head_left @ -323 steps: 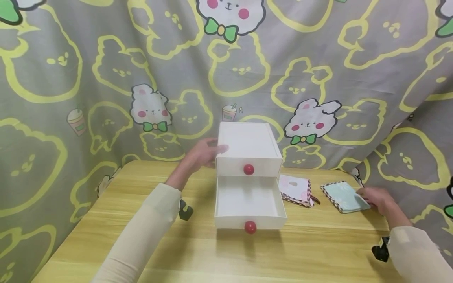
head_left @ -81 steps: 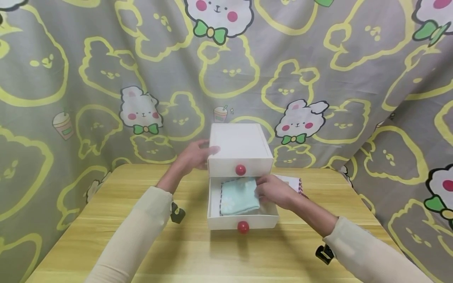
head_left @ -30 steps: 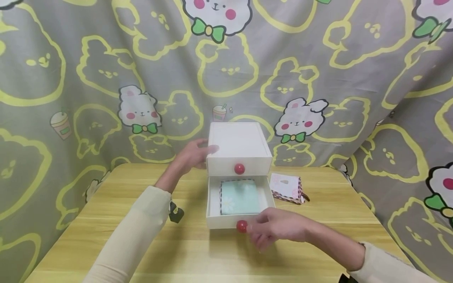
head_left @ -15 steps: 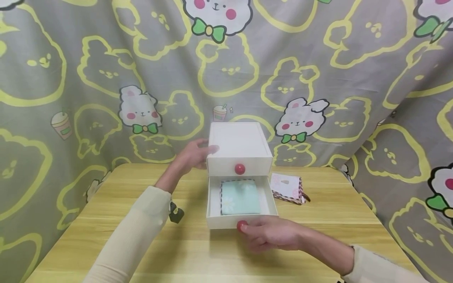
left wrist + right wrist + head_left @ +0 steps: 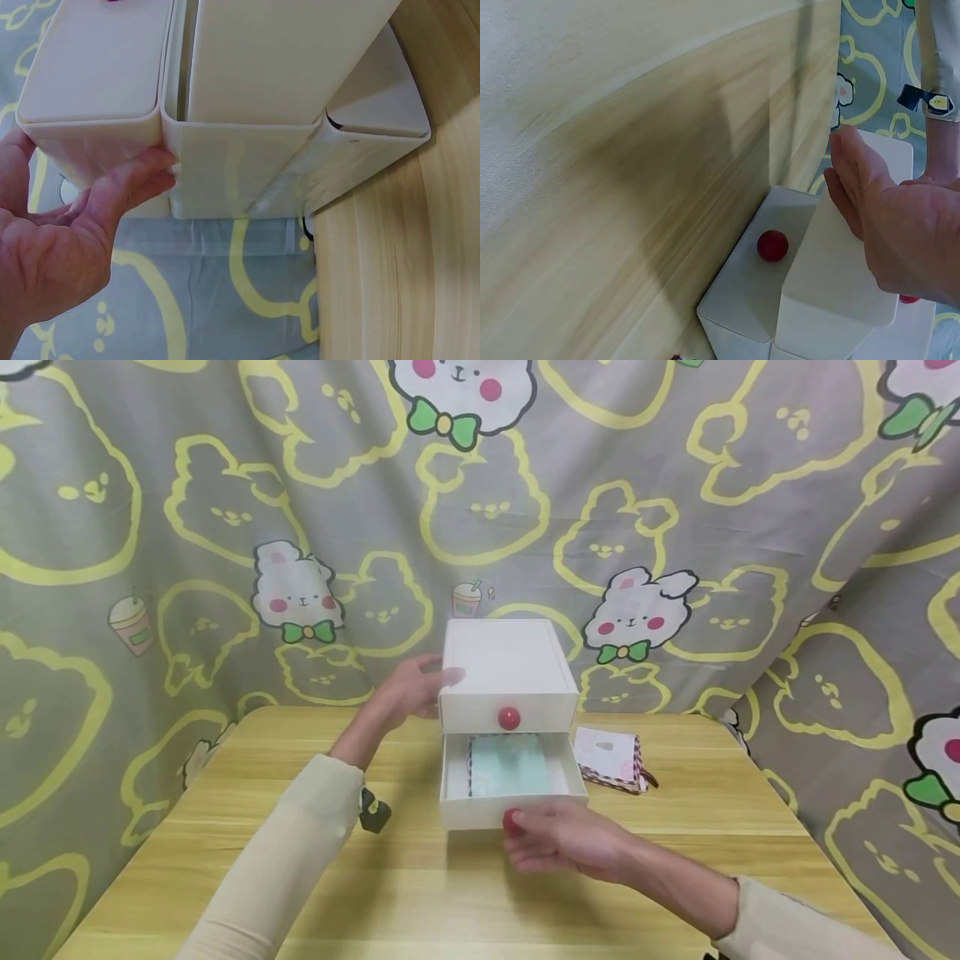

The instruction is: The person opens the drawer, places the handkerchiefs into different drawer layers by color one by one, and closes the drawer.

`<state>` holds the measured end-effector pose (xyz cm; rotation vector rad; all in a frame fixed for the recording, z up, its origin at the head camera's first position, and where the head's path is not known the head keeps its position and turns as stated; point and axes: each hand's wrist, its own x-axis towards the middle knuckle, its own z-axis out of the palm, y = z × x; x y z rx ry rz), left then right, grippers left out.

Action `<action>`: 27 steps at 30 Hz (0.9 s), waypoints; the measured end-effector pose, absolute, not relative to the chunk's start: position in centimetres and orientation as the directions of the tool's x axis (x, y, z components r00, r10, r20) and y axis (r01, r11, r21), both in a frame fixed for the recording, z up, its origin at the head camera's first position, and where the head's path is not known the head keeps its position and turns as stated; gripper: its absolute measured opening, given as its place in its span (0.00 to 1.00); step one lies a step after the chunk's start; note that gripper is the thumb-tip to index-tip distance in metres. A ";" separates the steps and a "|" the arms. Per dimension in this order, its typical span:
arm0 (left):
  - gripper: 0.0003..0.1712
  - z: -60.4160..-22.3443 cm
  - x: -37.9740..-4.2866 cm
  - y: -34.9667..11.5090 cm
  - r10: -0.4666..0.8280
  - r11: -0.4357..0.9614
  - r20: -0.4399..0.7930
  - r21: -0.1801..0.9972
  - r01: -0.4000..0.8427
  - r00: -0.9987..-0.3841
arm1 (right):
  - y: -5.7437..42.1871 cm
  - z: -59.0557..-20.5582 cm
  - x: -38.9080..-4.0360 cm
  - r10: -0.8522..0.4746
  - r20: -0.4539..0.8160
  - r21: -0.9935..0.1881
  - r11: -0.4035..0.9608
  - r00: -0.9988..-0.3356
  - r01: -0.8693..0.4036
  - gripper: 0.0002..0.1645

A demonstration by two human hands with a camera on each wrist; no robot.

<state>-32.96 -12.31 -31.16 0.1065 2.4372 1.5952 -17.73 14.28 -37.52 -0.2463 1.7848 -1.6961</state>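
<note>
A small white drawer cabinet (image 5: pixel 506 656) with red knobs stands on the table. Its pulled-out middle drawer (image 5: pixel 480 814) has a folded mint-green cloth (image 5: pixel 510 764) lying inside. My right hand (image 5: pixel 566 839) pinches that drawer's red knob (image 5: pixel 512 821); in the right wrist view the hand (image 5: pixel 900 217) covers this knob. My left hand (image 5: pixel 412 689) rests its thumb on the cabinet's top left edge. The left wrist view has straight fingers (image 5: pixel 142 176) pressed against the cabinet's side (image 5: pixel 225 172). Below, the bottom drawer (image 5: pixel 750 281) shows a red knob (image 5: pixel 772 245).
A folded white and pink cloth (image 5: pixel 607 756) with checkered trim lies just right of the cabinet. The wooden table (image 5: pixel 315 727) ends in front of a grey patterned curtain (image 5: pixel 360 510). A black wrist camera (image 5: pixel 373 810) hangs under the left sleeve.
The mint cloth went from the table's right side into the drawer. My right hand then moved to the knob, and the drawer has slid partway inward. My left hand stayed at the cabinet.
</note>
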 end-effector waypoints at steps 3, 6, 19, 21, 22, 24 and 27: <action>0.51 -31.2 -33.0 -12.3 0.181 0.410 -0.149 0.910 -0.063 -0.972 | 14.2 -37.7 -18.1 -0.538 -0.315 -0.948 0.134 -0.782 0.289 0.27; 0.51 -31.2 -33.0 -12.3 0.180 0.418 -0.148 0.907 -0.061 -0.972 | 14.2 -37.8 -18.5 -0.531 -0.298 -0.953 0.121 -0.793 0.277 0.28; 0.51 -31.1 -33.0 -12.2 0.177 0.423 -0.149 0.904 -0.062 -0.973 | 13.8 -38.2 -20.7 -0.484 -0.295 -0.954 0.096 -0.824 0.285 0.26; 0.51 -31.1 -32.9 -12.2 0.182 0.420 -0.147 0.906 -0.059 -0.972 | 13.7 -38.3 -21.1 -0.482 -0.292 -0.954 0.091 -0.826 0.285 0.25; 0.51 -31.1 -32.9 -12.2 0.181 0.417 -0.147 0.907 -0.060 -0.972 | 13.7 -38.4 -21.3 -0.486 -0.289 -0.955 0.091 -0.825 0.282 0.25; 0.51 -31.1 -32.8 -12.3 0.182 0.413 -0.146 0.909 -0.059 -0.972 | 13.6 -38.5 -21.7 -0.493 -0.284 -0.957 0.089 -0.822 0.277 0.25; 0.51 -31.0 -32.7 -12.3 0.184 0.415 -0.146 0.908 -0.058 -0.972 | 13.4 -38.7 -22.4 -0.498 -0.280 -0.957 0.082 -0.821 0.277 0.26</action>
